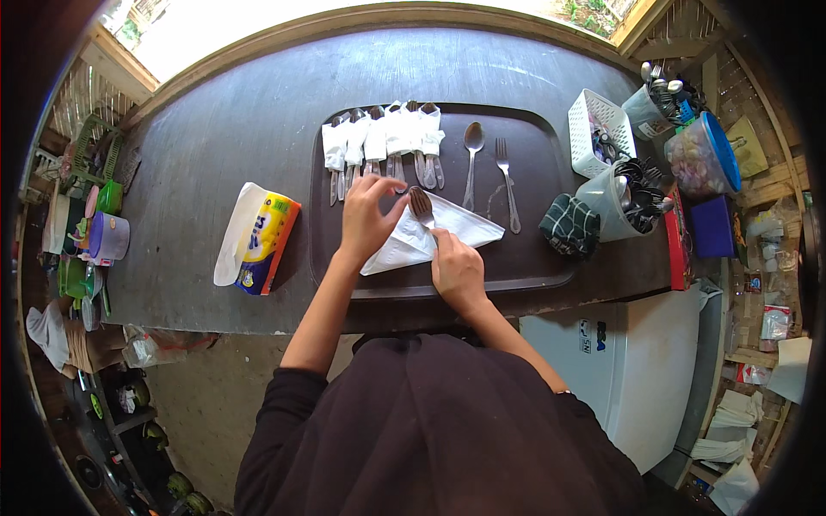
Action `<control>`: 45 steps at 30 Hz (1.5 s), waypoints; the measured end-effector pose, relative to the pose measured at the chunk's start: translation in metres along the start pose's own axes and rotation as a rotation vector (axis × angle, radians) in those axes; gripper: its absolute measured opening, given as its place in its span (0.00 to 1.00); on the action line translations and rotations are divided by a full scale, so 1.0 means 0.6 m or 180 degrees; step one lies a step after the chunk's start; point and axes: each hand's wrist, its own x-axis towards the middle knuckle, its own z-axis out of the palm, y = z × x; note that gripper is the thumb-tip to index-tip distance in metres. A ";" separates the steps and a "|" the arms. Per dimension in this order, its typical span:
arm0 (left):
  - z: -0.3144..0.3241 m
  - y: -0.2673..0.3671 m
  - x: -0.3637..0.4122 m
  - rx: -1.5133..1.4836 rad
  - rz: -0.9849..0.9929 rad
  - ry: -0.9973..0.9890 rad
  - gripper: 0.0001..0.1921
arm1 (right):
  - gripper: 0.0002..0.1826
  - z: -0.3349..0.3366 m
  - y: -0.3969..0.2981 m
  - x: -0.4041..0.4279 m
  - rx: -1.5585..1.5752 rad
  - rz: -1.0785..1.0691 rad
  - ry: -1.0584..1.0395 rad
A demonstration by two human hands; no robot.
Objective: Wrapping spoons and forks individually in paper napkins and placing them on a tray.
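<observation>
A brown tray [542,271] lies on the dark table. On its near part rests a white paper napkin [464,222], folded to a triangle. My right hand [459,267] grips the handle of a fork [421,206] whose tines lie over the napkin's upper edge; whether a spoon is stacked with it I cannot tell. My left hand [371,216] is beside the tines, thumb and fingers apart, holding nothing. Several napkin-wrapped cutlery bundles [375,138] stand in a row at the tray's back left. A loose spoon [473,148] and a loose fork [503,174] lie right of them.
Left of the tray is an open pack of tissues [261,242]. To the right are a checked dark cloth [570,226], a tub of cutlery [597,200], a white plastic basket [584,129], another cutlery tub [639,113] and a blue-lidded container [694,158].
</observation>
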 end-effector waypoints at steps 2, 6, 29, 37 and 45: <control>-0.034 0.008 -0.026 0.0121 0.0235 -0.0372 0.17 | 0.16 0.001 0.002 -0.001 -0.0014 0.0040 -0.0013; -0.065 0.022 -0.093 0.0438 0.0252 -0.1178 0.23 | 0.18 -0.003 -0.002 -0.005 -0.0130 -0.0074 0.0016; -0.006 0.061 -0.088 -0.0028 0.0635 0.0130 0.11 | 0.24 -0.014 -0.005 -0.024 -0.0270 -0.0274 0.0186; 0.067 0.082 -0.091 -0.0858 0.0024 0.0765 0.39 | 0.19 -0.008 0.002 -0.031 -0.0258 -0.0243 0.0129; 0.076 0.092 -0.066 -0.0285 -0.0117 0.0509 0.25 | 0.21 -0.015 0.003 -0.036 -0.0272 -0.0196 -0.0007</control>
